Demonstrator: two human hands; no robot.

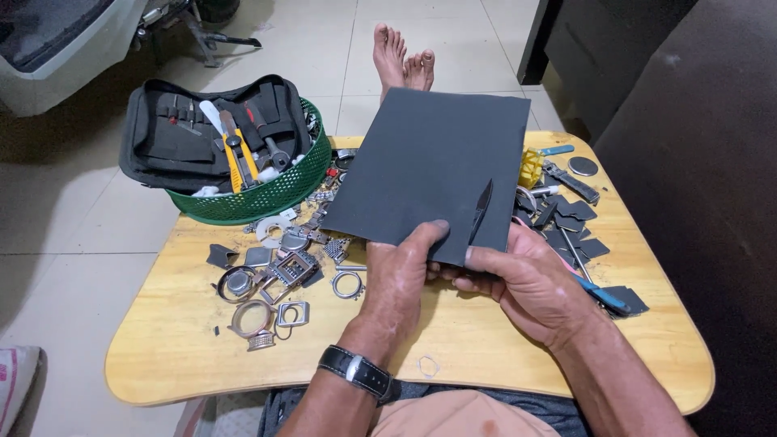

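Left hand (402, 279) and right hand (526, 283) pinch the dark sheet (433, 158), thumbs on top.

Black wristwatch (356, 372) on the left wrist, arms bare, feet (402, 55) unshod.

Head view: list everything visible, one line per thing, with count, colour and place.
Dark grey flat foam sheet: one, held above the table middle, slit near its lower right edge.
Light wooden lap table: one, yellow-tan, across the lap.
Green plastic mesh basket: one, table's far left corner.
Black zip tool pouch: one, open, lying in the basket.
Yellow utility knife: one, in the pouch.
Silver metal watch cases and rings: several, table left.
Dark grey foam offcuts: several, table right.
Blue-handled tool: one, under the right hand.
Bare feet: two, on the tiled floor beyond the table.
Left hand: grips the sheet's lower edge; black wristwatch.
Right hand: grips the sheet's lower right corner.
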